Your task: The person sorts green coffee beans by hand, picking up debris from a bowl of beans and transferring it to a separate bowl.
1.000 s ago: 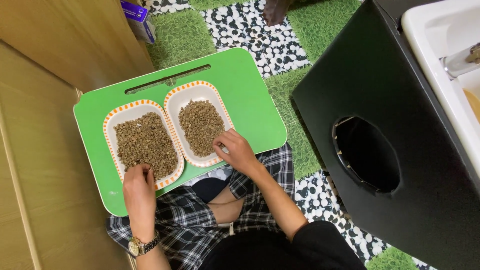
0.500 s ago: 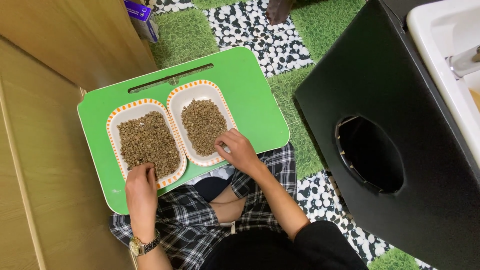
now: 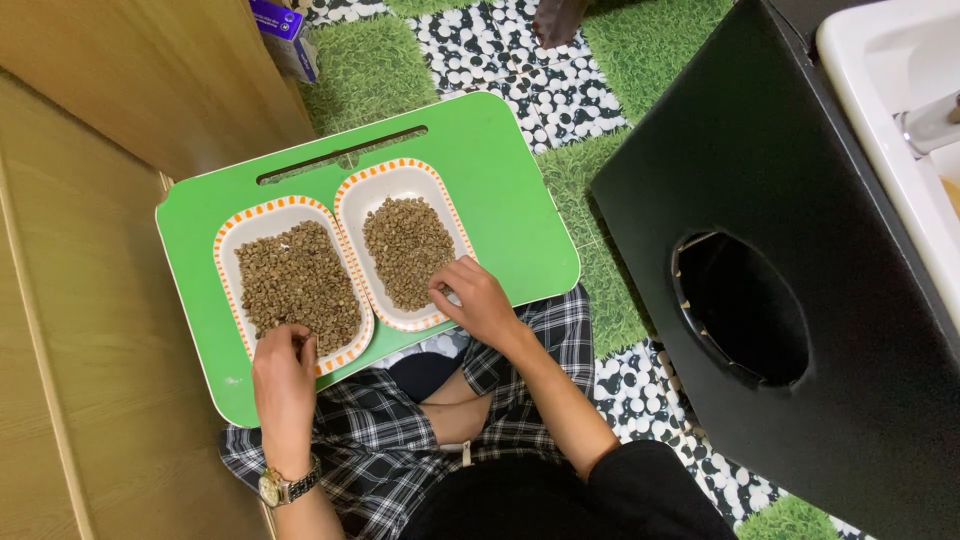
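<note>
While the black box with its round hole fills the right of the view and a wooden wall stands along the left, a green lap tray lies across the person's checked trousers over a floor mat of grass-green and pebble-patterned squares. A white sink shows at the top right corner, and a small purple carton rests by the wall at the top.

On the tray sit two white oblong dishes with orange-dashed rims, side by side and touching, their long axes running away from the person and tilted a little to the left. Both hold heaps of small brownish-green beans. The left dish lies directly ahead of the left hand, which wears a wristwatch; its fingers are curled and pinched together at the near end of that dish, touching the beans there, though whether a bean sits between the fingertips is too small to tell. The right dish lies ahead and to the left of the right hand, whose fingers are bent and drawn together over the dish's near right corner, at the edge of its beans; what, if anything, they pinch cannot be made out. Each hand is nearer to its own dish, and the two hands are well apart.
</note>
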